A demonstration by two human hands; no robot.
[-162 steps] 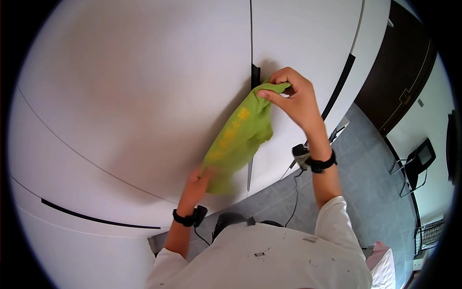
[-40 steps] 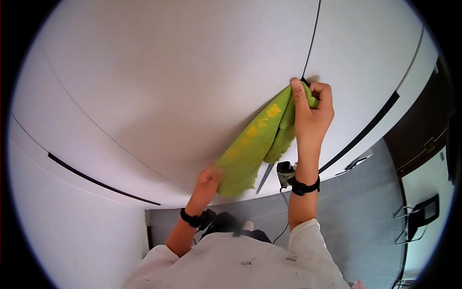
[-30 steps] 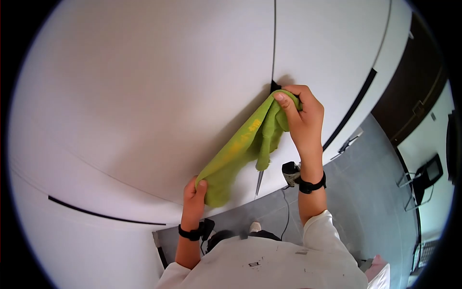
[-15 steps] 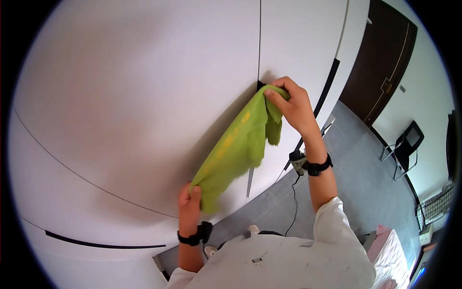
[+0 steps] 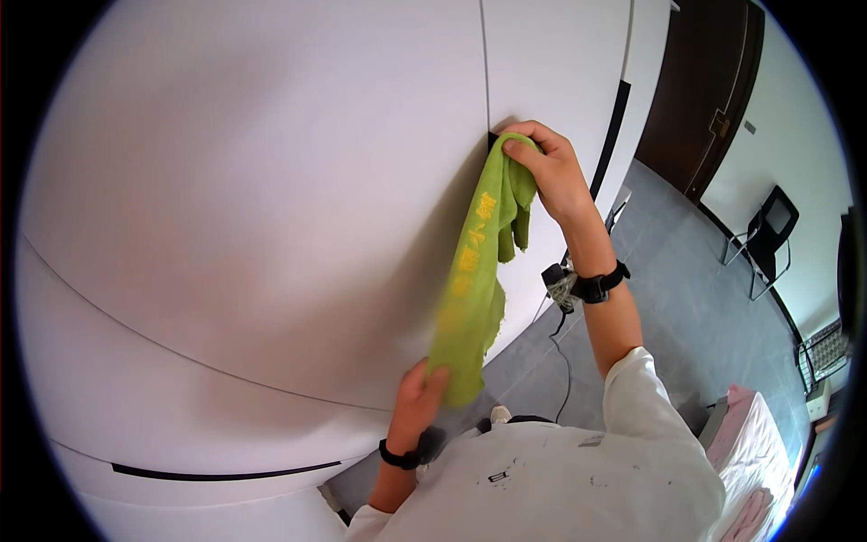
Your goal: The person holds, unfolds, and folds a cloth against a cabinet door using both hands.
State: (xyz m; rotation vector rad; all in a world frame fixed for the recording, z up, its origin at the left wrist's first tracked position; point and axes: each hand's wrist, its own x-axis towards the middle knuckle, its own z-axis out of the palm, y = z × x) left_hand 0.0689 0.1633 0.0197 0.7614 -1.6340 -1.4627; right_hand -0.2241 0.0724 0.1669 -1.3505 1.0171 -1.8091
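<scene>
A green cloth [image 5: 470, 280] with yellow lettering hangs stretched between my two hands, in front of white cabinet doors [image 5: 271, 181]. My right hand [image 5: 553, 172] pinches its upper end between thumb and fingers, close to the black handle strip at the door seam. Lower down, my left hand [image 5: 418, 397] is closed on the bottom corner, slightly blurred. A short flap of the cloth droops below my right hand. Both wrists wear black straps.
Right of the cabinet lies a grey tiled floor [image 5: 668, 271]. A black chair [image 5: 772, 235] stands by the far wall near a dark door [image 5: 700, 90]. At lower right is a bed-like surface with a pink and white cover [image 5: 745, 452]. A cable [image 5: 567, 361] runs along the floor.
My left hand has moved right, bringing the cloth from a wide diagonal to a steeper, narrower hang. My right hand has risen slightly with its end. The lettering now shows more clearly.
</scene>
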